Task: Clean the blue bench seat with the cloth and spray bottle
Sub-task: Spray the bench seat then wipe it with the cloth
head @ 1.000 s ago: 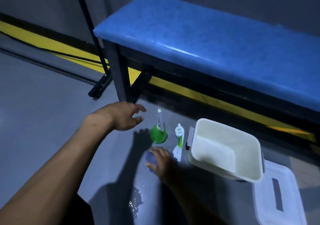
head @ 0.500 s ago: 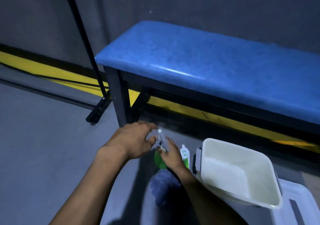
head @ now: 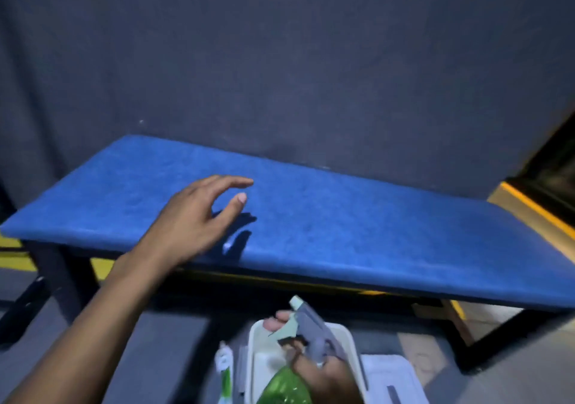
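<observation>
Left hand [head: 199, 217] outstretched, fingers loosely spread; right hand [head: 314, 363] low, fingers curled in a grip.

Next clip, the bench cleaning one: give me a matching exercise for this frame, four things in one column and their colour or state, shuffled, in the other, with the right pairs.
Things:
1. left hand
2. right hand
3. bench seat
4. tub

States:
A. blue, padded, nothing lying on it
B. grips the green spray bottle by its neck
C. white, on the floor below the bench
D. open, fingers spread over the seat

Pairs: 1-D, 2-B, 3-A, 4-C
</observation>
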